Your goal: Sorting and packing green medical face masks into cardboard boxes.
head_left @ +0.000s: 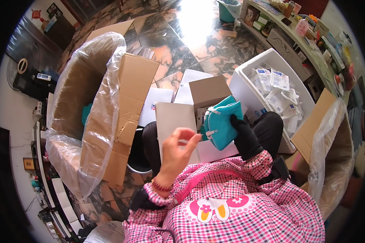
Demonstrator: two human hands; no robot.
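A small stack of teal folded face masks (222, 131) with white straps is held up in front of my lap. My right hand (247, 137), in a black glove, grips the stack by its right side, thumb on the near face. To the left of it my bare left hand (176, 149) hovers with curled fingers apart, nothing visible in them. Between my knees stands an open carton (175, 121) with its flaps raised. Small packed items (201, 117) show inside, partly hidden behind the masks.
At left stands a large plastic-lined cardboard box (136, 87) with something teal (86, 113) inside. A white foam box (240, 77) holds many white packets (280, 95). Another lined carton (332, 141) is at right. A dark bucket (138, 156) sits by my left knee. A cluttered shelf (286, 36) runs behind.
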